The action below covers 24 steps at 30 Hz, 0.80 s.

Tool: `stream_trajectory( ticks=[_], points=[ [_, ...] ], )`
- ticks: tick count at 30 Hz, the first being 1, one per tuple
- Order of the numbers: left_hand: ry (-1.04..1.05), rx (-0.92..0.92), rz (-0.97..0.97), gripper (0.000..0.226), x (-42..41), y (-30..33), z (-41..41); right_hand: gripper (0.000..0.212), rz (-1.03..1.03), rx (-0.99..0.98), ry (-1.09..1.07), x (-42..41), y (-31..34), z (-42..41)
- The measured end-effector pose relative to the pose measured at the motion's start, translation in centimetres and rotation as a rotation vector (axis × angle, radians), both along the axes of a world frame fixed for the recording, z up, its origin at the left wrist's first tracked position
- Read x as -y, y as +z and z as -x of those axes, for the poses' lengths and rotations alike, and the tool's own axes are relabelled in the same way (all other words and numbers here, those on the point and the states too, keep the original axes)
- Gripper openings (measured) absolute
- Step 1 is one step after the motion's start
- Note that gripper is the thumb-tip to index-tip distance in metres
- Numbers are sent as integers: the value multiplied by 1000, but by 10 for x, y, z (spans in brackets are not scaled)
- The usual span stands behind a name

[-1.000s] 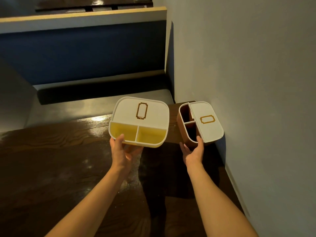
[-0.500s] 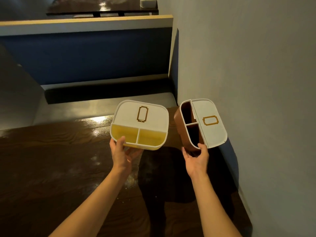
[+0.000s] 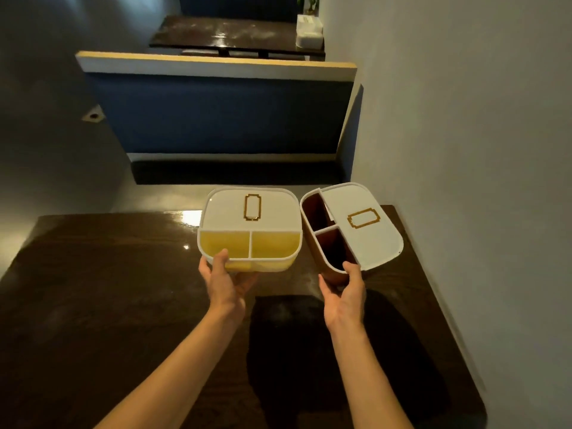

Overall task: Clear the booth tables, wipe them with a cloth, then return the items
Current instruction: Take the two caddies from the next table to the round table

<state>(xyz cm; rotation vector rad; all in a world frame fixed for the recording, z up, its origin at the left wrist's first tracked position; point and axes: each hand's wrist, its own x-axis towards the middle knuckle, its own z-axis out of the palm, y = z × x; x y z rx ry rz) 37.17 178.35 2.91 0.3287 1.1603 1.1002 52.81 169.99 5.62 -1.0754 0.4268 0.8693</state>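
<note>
Above the dark wooden booth table (image 3: 108, 305) I hold two storage boxes, each with a white lid bearing a gold label frame. My left hand (image 3: 224, 283) grips the near edge of the yellow box (image 3: 250, 227), thumb on its rim; its two open compartments look empty. My right hand (image 3: 343, 292) grips the bottom end of the brown box (image 3: 349, 227), which is tilted and close to the wall, with two dark open compartments facing left.
The grey wall (image 3: 464, 150) runs along the table's right edge. A blue-backed bench (image 3: 223, 119) with a dark seat stands beyond the table. Behind it, another dark table (image 3: 223, 32) carries a white box (image 3: 308, 32) by the wall.
Both boxes have risen and come slightly toward me. The view has tilted up, so the far table and its white box now show.
</note>
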Motion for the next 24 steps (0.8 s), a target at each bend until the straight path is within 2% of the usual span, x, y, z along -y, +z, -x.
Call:
stream_trajectory(
  ticks=[2,5,9,16,20,24],
  points=[
    [29,17,12,57,1,8,32,27,-14,-7,14,-6,10,37],
    [96,58,6,59,3,20,82,30,-26,-24,34,-14,23,95],
    [145,70,-31,62,1,33,152,17,-34,-64,74,-27,38,175],
    [235,40,-60,60,-3,46,260,18,-99,-122,143,-54,53,288],
    [329,31,-62,57,1,50,306,25,-99,-115,253,-61,56,336],
    [423,24,-70,58,7,49,340,24,-83,-125,353,-64,59,368]
  ],
)
